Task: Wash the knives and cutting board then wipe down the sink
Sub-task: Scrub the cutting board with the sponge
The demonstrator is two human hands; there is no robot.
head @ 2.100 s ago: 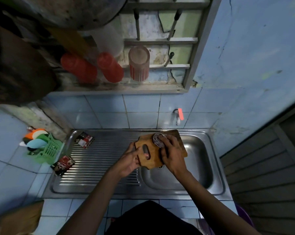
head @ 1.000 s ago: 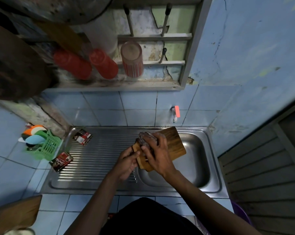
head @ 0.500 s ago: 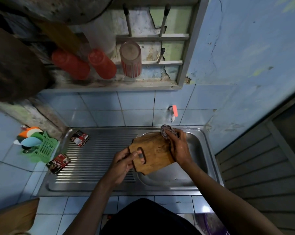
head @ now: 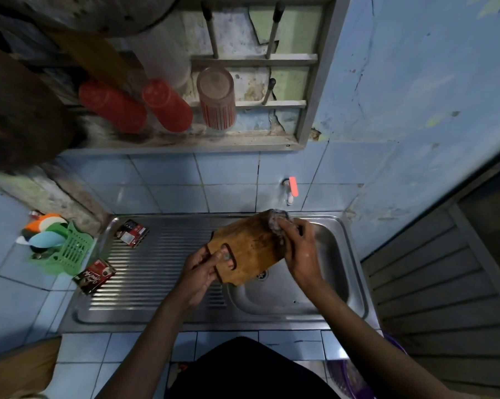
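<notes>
A brown wooden cutting board (head: 250, 249) with a slot handle is held tilted over the steel sink (head: 349, 272) basin. My left hand (head: 204, 270) grips its handle end, a finger poking through the slot. At the board's far right edge my right hand (head: 299, 249) clutches a grey soapy scrubber (head: 277, 223) and presses it against the wood. No knife shows in this view.
Two red sachets (head: 131, 233) (head: 94, 276) lie on the ribbed drainboard (head: 156, 269). A green basket (head: 67, 253) with coloured utensils sits on the left tiles. A tap (head: 290, 190) with an orange lever juts from the wall. Red cups (head: 165, 106) and a tumbler (head: 217, 97) rest on the rack above.
The board has tipped and shifted slightly. My right hand slid the scrubber from the board's handle side to its far right edge and keeps rubbing there.
</notes>
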